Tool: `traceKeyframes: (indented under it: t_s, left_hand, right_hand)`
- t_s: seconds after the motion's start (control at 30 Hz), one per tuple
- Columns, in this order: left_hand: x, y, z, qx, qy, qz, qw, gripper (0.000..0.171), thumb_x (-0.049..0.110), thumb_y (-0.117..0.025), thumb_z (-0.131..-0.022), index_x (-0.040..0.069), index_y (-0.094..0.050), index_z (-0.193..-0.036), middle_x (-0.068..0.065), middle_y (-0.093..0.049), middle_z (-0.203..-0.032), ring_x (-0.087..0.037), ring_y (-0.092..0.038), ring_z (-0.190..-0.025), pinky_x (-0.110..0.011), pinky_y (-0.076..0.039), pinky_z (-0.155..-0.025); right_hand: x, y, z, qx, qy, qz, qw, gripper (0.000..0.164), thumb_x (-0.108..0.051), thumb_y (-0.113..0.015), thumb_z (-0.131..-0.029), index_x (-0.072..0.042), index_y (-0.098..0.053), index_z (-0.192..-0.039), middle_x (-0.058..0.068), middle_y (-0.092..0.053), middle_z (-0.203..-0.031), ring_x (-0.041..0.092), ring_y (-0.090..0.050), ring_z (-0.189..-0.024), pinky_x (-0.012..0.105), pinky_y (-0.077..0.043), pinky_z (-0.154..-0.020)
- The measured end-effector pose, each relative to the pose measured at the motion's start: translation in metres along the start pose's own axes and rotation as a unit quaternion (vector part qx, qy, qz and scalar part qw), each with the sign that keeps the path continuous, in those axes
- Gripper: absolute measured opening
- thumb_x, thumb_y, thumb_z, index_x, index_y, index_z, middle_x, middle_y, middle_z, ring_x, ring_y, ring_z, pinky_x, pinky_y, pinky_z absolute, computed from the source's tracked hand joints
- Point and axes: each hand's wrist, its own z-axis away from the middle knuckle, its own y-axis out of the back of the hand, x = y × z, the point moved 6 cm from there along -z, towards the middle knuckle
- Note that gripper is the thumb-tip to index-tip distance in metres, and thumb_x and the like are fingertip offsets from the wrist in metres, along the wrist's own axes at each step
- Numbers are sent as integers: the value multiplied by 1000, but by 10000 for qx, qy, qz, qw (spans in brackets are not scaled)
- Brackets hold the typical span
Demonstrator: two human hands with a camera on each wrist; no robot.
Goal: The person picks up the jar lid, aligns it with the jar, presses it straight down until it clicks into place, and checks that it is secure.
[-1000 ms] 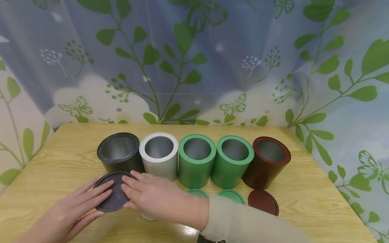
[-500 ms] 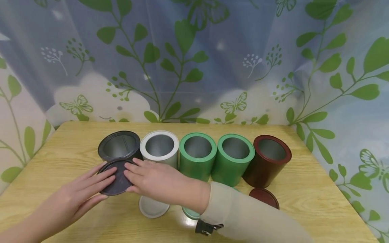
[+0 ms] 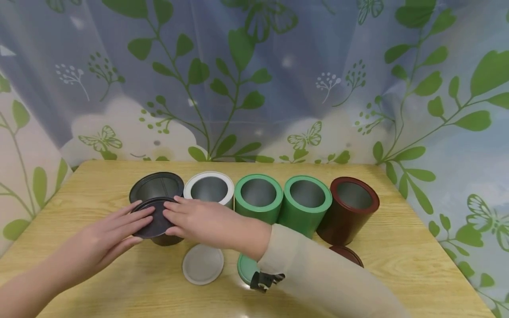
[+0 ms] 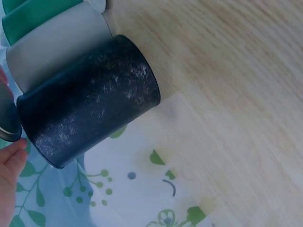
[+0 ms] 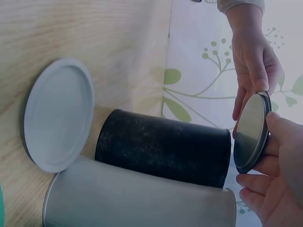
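Two edges pinched on the black lid (image 3: 156, 223), and it's aloft! | Left hand (image 3: 105, 238): fingers flat across its top, thumb at the rim | Right hand (image 3: 203, 221): same hold, opposite edge | Lid: just above the near side of the black can (image 4: 90, 104) | White can (image 5: 142, 198): close beside the black one
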Motion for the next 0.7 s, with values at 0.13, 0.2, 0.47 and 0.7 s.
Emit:
traceKeyframes:
  t_s: [0.13,0.2,0.47,0.7]
  left_hand:
    - [-5,-2,0,27,-117,-29,9999,49,40,-37,-100,4,-64,-119,-6,-58,-127,-17,-39,-130,-16,-24,-105]
    - [-7,-3,0,51,-173,-77,9998,48,39,-37,-100,4,-64,-119,-6,-58,-127,-17,-40,-129,-16,-25,-105]
    - [-15,-6,-1,-87,-206,-182,9996,48,39,-35,-101,5,-63,-121,-2,-54,-132,-15,-36,-132,-15,-22,-106]
    - [-25,-9,-6,-159,-249,-449,9986,50,40,-35,-101,3,-64,-119,-7,-57,-127,-16,-36,-131,-20,-17,-109]
  right_hand:
    - [5,-5,-4,-246,-29,-223,9994,49,-40,-35,-101,-13,-44,-141,1,-37,-146,15,-31,-134,23,-29,-106]
    - [7,-7,-7,-316,-14,-256,9992,49,-40,-34,-101,-13,-43,-141,1,-37,-146,15,-31,-135,23,-29,-106]
    - [15,-11,-16,-683,-96,-454,9966,50,-39,-31,-102,-12,-38,-143,1,-33,-148,16,-26,-136,22,-23,-108]
    - [22,-14,-25,-810,-299,-448,9953,52,-41,-30,-102,-14,-35,-145,0,-29,-150,15,-23,-138,22,-20,-109]
